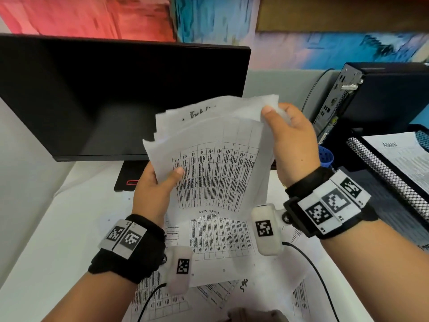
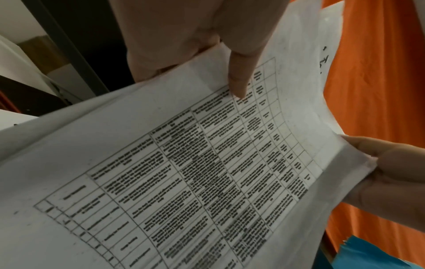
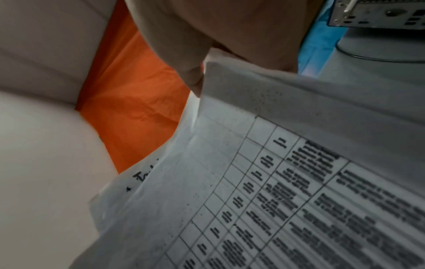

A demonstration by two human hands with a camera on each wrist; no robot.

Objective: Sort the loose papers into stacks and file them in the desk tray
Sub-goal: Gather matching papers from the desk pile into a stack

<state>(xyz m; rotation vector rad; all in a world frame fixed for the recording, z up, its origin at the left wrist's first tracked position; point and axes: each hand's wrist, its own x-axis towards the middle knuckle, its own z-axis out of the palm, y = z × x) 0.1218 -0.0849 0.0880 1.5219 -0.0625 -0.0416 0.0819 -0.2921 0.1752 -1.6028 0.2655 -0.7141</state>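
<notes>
Several thin, limp printed sheets (image 1: 209,159) curl above the white worktop (image 1: 46,228), pinched by left hand (image 1: 153,189) and right hand (image 1: 292,145); more papers (image 1: 220,242) lie below, black mesh tray (image 1: 390,175) to the right.

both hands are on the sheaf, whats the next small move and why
Probably tap the sheaf square on the desk. The left hand and right hand grip opposite edges, and the sheets are fanned unevenly, so they would not file neatly in the tray.
</notes>
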